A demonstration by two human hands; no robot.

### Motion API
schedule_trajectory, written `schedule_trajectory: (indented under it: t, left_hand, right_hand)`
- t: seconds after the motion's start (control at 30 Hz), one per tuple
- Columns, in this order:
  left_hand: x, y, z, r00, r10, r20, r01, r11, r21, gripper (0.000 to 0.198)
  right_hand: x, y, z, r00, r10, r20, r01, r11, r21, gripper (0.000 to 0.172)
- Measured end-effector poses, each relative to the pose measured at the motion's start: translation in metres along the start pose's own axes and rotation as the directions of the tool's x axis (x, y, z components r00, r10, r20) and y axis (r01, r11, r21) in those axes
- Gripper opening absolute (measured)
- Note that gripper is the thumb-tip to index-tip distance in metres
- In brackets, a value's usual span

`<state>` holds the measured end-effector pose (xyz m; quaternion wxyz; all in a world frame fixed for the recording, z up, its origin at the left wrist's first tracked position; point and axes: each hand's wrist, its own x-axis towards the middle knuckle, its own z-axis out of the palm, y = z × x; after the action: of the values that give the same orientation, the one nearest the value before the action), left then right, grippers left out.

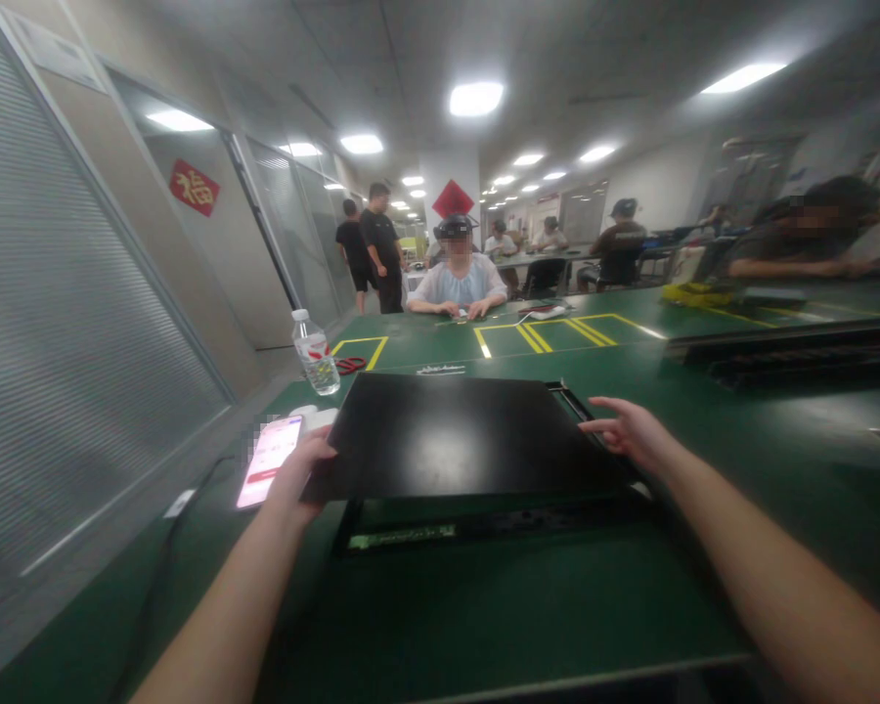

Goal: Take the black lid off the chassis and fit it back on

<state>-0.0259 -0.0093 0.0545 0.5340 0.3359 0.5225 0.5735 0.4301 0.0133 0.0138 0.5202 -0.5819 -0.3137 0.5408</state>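
Observation:
A flat black panel (440, 440) lies over a black rectangular frame (528, 516) on the green table. The frame's near bar and far right corner show from under it; the rest is hidden. My left hand (302, 476) grips the panel's left edge, thumb on top and the other fingers out of sight below. At the right edge is my right hand (631, 435), fingers stretched out and apart, one fingertip at or against the panel's edge. A pale green strip (403, 536) shows along the frame's near left part.
A lit phone (270, 462) lies left of my left hand, with a water bottle (315, 354) and red-handled scissors (350, 366) behind. Long black parts (792, 352) lie at the right. Across the table (484, 606) sits a person (459, 279); yellow tape marks (535, 338) the far surface.

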Motion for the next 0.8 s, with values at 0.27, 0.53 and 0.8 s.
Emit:
schedule_trajectory:
  t: [0.27, 0.53, 0.8]
  left_hand:
    - [0.010, -0.017, -0.001, 1.000, 0.003, 0.020, -0.004, 0.999, 0.045, 0.036]
    - [0.018, -0.016, -0.011, 1.000, 0.015, 0.007, -0.015, 1.000, 0.015, 0.034]
    - [0.018, -0.020, -0.009, 0.999, 0.032, 0.004, -0.032, 0.998, 0.046, 0.036]
  right_hand:
    - [0.007, 0.002, -0.009, 0.998, -0.004, -0.055, 0.002, 1.000, -0.026, 0.034]
    - [0.003, 0.000, -0.006, 0.999, -0.007, 0.039, 0.006, 1.000, 0.013, 0.034]
    - [0.003, -0.001, -0.006, 1.000, -0.023, -0.003, 0.023, 0.998, -0.050, 0.034]
